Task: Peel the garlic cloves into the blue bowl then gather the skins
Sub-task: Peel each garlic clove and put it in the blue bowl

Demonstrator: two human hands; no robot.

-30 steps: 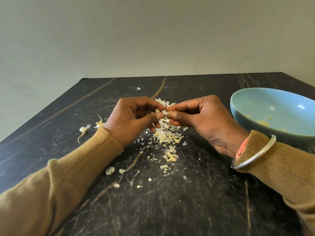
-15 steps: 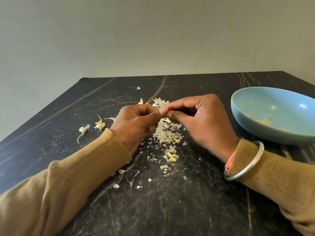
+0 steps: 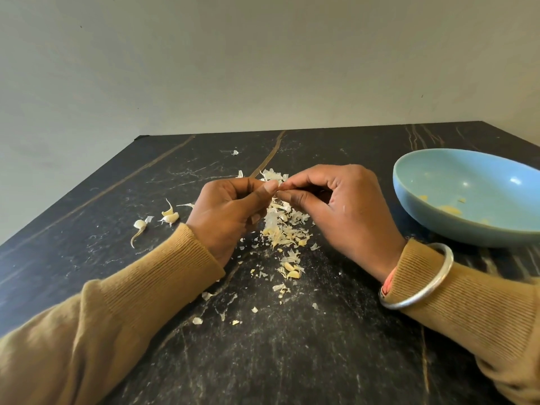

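From the head camera, your two hands meet above the middle of the black marble-patterned desk (image 3: 292,361). Your left hand (image 3: 230,211) is curled, thumb pressed to forefinger, and your right hand (image 3: 342,209) is curled the same way. Their fingertips come together on a small pale garlic piece (image 3: 281,186); most of it is hidden, so you cannot tell whether it is clove or skin.

Directly under your hands and running toward you lies a loose heap of papery white and yellowish garlic skins (image 3: 283,226), with stray flakes scattered nearer you. To the left, near your left sleeve, lie a few unpeeled white garlic cloves (image 3: 169,216).

At far right, the shallow round blue bowl (image 3: 438,229) sits on the desk, apart from your right hand. It holds a few pale yellow peeled garlic bits (image 3: 447,210) at its bottom. A silver bangle (image 3: 420,290) circles your right wrist.
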